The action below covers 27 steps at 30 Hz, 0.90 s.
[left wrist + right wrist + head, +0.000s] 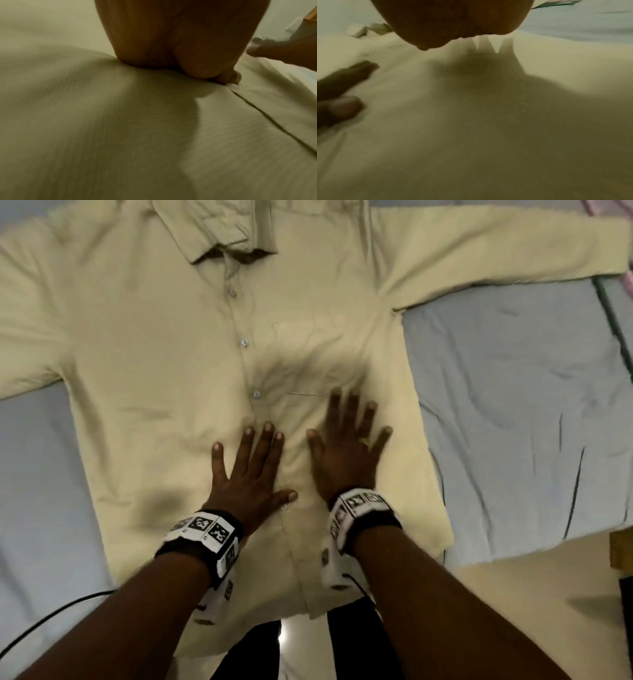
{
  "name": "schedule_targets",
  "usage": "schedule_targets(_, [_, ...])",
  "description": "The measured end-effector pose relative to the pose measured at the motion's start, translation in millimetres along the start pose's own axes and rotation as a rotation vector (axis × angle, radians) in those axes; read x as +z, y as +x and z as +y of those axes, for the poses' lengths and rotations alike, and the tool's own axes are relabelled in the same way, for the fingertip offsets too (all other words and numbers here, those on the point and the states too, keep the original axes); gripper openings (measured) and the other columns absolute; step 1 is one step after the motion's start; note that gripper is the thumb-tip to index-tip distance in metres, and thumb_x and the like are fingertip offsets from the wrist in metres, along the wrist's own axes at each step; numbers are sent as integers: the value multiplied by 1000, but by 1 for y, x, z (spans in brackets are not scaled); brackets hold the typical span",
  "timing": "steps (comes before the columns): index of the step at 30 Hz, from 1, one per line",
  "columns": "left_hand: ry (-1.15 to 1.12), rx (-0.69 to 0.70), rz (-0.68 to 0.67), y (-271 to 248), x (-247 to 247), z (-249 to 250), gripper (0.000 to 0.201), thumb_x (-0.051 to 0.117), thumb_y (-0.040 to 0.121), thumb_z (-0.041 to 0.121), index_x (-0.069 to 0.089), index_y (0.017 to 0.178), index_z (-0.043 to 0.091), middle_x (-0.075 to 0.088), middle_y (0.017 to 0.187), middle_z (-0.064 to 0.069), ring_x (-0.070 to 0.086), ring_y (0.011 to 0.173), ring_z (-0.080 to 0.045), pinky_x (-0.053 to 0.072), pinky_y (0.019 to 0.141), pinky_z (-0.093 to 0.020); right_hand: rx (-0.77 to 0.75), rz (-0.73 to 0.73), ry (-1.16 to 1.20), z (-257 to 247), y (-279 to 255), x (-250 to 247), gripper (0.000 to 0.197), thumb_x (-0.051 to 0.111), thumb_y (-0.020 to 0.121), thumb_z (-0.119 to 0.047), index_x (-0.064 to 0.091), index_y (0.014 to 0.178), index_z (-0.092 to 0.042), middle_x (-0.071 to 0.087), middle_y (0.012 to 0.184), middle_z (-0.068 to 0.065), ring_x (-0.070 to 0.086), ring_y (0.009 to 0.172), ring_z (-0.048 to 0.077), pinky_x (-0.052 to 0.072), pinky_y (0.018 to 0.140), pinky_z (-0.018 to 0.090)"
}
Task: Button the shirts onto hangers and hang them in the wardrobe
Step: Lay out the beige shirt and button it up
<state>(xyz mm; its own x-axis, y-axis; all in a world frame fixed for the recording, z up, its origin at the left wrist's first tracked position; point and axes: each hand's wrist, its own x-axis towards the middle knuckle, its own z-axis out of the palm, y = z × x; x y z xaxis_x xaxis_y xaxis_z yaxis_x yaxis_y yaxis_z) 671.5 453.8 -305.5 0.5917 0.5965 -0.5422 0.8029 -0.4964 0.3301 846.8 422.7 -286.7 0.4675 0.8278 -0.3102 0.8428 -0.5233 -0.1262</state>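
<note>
Shirt, pale yellow and buttoned down its front, lies spread flat, collar away from the person, on a grey-blue bedsheet. Its chest pocket looks flat; contents cannot be told. Left hand and right hand lie side by side on its lower front, fingers straight and splayed, grasping nothing.

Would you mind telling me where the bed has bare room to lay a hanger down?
Bare grey sheet lies right of the shirt, below its outstretched sleeve. A narrower strip lies left of the hem. The middle is crowded: shirt and both hands.
</note>
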Motion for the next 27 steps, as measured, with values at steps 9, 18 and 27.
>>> schedule_targets(9, [43, 7, 135, -11, -11, 7, 93, 34, 90, 76, 10, 163, 23, 9, 170, 1, 17, 154, -25, 19, 114, -66, 190, -69, -18, 80, 8, 5, 80, 13, 96, -68, -9, 159, -25, -14, 167, -7, -4, 155, 25, 7, 117, 68])
schedule_targets(18, [28, 12, 311, 85, -104, -11, 72, 52, 97, 43, 26, 159, 16, 22, 167, -7, 19, 153, -35, 31, 111, -61, -175, 9, -48, -1, 67, -22, 80, 29, 97, -56, -1, 161, -17, -14, 166, 4, -4, 154, 32, -4, 118, 62])
schedule_targets(27, [191, -50, 176, 109, -109, -39, 77, 24, 97, 68, -16, 157, 41, -21, 167, 10, -7, 156, -24, 9, 115, -70, -92, -96, -138, 91, 119, -38, 81, 17, 95, -72, -13, 158, -32, -16, 166, -13, -10, 154, 23, -2, 118, 64])
